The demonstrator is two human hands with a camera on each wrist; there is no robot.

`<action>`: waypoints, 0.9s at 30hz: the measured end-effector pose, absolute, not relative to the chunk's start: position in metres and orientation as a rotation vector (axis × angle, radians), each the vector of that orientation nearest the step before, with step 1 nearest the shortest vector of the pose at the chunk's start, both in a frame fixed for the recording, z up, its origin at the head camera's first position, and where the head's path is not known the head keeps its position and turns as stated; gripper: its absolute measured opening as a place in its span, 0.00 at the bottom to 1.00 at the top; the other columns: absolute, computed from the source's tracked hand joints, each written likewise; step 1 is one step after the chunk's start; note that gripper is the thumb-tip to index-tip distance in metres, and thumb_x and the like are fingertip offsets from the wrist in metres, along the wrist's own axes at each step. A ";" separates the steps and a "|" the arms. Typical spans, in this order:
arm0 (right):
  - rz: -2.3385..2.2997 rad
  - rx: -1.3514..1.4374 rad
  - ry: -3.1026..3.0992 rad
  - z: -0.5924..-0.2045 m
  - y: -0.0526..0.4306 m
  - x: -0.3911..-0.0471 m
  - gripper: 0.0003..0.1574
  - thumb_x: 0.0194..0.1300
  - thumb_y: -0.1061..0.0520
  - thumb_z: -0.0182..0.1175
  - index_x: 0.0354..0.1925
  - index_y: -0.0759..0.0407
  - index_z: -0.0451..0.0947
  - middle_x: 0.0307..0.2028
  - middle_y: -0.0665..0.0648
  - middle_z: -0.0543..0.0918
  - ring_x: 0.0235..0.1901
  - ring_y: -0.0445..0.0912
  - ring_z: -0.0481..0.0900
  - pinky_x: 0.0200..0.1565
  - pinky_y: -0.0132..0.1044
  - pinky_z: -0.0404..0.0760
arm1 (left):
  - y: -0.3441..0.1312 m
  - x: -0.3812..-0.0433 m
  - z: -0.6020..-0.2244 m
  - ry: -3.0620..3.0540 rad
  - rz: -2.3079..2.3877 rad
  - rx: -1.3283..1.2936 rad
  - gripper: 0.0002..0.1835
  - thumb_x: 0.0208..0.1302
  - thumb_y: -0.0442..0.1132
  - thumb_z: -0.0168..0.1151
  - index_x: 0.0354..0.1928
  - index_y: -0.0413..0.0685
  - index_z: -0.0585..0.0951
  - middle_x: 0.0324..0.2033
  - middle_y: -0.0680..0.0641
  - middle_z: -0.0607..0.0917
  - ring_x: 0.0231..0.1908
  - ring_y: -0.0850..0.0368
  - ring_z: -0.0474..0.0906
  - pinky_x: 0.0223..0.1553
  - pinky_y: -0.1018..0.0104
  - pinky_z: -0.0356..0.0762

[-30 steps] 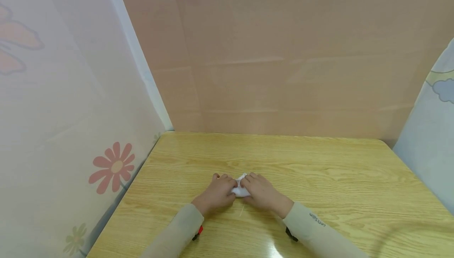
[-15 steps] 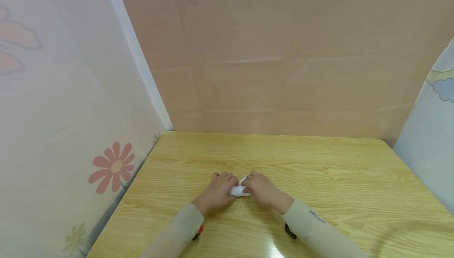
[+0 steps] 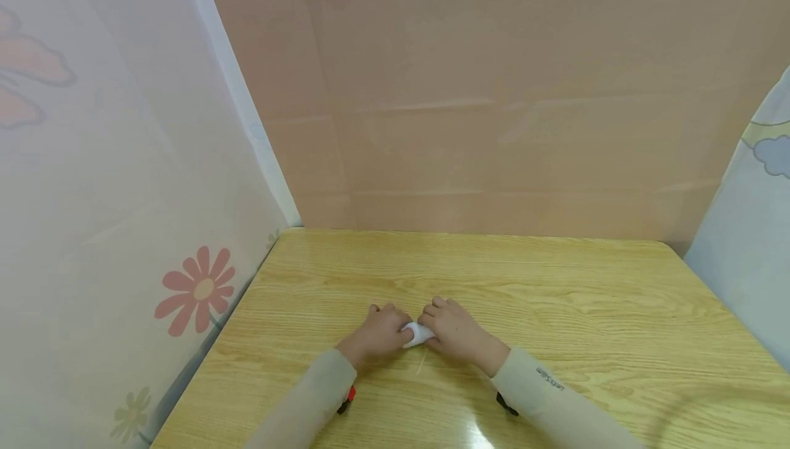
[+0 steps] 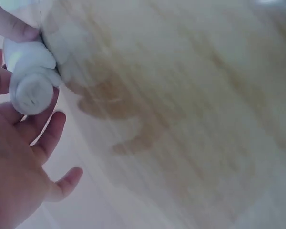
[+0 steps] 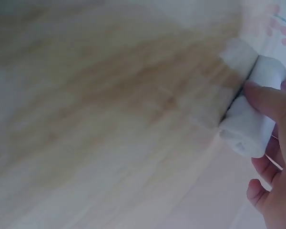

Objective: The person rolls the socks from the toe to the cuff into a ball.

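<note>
Between my two hands a small rolled-up white cloth [image 3: 420,334] lies on the wooden table. My left hand [image 3: 378,334] holds its left end, with the thumb over the near side. At the right end, my right hand [image 3: 458,334] grips the roll from above. The left wrist view shows the spiral end of the white cloth [image 4: 33,94] between thumb and fingers, and the outer fingers spread apart. In the right wrist view, the thumb presses along the soft cloth roll [image 5: 250,125] while fingers reach behind it. Its exact kind is unclear.
The light wood table [image 3: 555,298] ends at a plain brownish curtain [image 3: 494,92] behind. On the left hangs a pale flowered curtain [image 3: 123,195]; another pale sheet [image 3: 753,229] is at the right. Dark straps [image 3: 506,404] show under the sleeves.
A raised flap of the cloth, visible between the hands earlier, no longer shows. The roll looks tighter and slants up to the right. Both hands have shifted only slightly.
</note>
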State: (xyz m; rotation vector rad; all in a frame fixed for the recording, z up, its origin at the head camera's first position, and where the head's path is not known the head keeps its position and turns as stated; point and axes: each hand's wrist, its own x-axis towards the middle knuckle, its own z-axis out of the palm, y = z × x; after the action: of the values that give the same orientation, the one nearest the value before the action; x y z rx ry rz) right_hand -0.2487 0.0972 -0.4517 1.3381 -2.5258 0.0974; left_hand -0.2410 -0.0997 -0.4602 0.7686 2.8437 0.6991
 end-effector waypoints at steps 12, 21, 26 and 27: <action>0.491 1.342 -2.676 -0.449 0.103 -0.252 0.11 0.61 0.56 0.64 0.41 0.60 0.83 0.34 0.51 0.85 0.30 0.39 0.67 0.33 0.32 0.69 | -0.101 -0.238 -0.455 2.853 0.887 0.815 0.14 0.55 0.42 0.67 0.45 0.49 0.83 0.37 0.59 0.84 0.32 0.64 0.68 0.44 0.56 0.54; 0.958 1.255 -2.811 -0.438 0.107 -0.242 0.22 0.60 0.43 0.65 0.45 0.58 0.81 0.37 0.47 0.81 0.36 0.39 0.72 0.36 0.32 0.73 | -0.103 -0.232 -0.440 2.660 1.271 0.673 0.15 0.56 0.39 0.61 0.45 0.44 0.83 0.36 0.54 0.85 0.31 0.64 0.73 0.54 0.48 0.63; 1.284 1.247 -2.807 -0.437 0.109 -0.238 0.17 0.63 0.46 0.63 0.43 0.56 0.82 0.33 0.45 0.81 0.34 0.37 0.73 0.35 0.32 0.74 | -0.104 -0.227 -0.439 2.499 1.501 0.613 0.13 0.59 0.41 0.66 0.45 0.45 0.82 0.35 0.53 0.82 0.35 0.58 0.74 0.36 0.64 0.76; 1.351 1.239 -2.808 -0.437 0.110 -0.238 0.16 0.64 0.47 0.63 0.43 0.56 0.82 0.33 0.45 0.81 0.34 0.37 0.74 0.35 0.32 0.74 | -0.104 -0.226 -0.439 2.480 1.535 0.604 0.14 0.58 0.42 0.68 0.46 0.46 0.82 0.36 0.54 0.82 0.37 0.57 0.74 0.38 0.64 0.75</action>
State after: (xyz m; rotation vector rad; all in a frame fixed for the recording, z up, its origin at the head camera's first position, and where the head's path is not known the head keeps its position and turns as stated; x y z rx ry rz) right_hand -0.2380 0.1095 -0.4375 1.2385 -2.8082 1.3512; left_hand -0.2258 -0.1041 -0.4391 0.6044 2.4803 1.5353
